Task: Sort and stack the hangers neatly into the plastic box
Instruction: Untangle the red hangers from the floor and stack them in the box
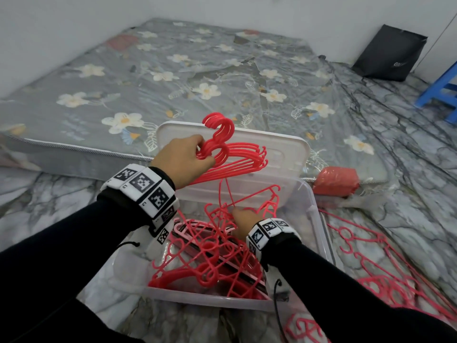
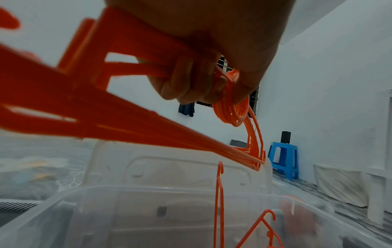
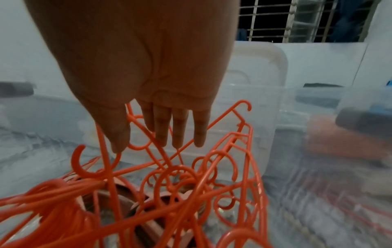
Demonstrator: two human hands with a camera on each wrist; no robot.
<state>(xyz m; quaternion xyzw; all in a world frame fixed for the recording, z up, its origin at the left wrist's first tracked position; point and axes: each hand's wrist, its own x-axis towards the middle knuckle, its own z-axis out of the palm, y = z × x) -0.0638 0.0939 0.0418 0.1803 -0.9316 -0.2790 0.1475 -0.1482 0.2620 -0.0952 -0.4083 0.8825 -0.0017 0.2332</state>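
Left hand (image 1: 184, 160): fingers clamp a squared bundle of red hangers (image 1: 235, 157) above the plastic box (image 1: 319, 219).
Right hand (image 1: 243, 219): fingers spread, reaching into the tangled hangers (image 1: 210, 256) below.
Progress: partway; loose hangers (image 1: 366, 258) remain on the floor.

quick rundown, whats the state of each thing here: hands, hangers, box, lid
left hand: grips a bunch of red hangers near their hooks
bunch of red hangers: aligned, held above the box
right hand: fingers straight, reaching down into the tangled pile
tangled hangers: jumbled in the box, not stacked
plastic box: open, on the floor
lid: off, propped upright behind the box
hangers on floor: outside the box
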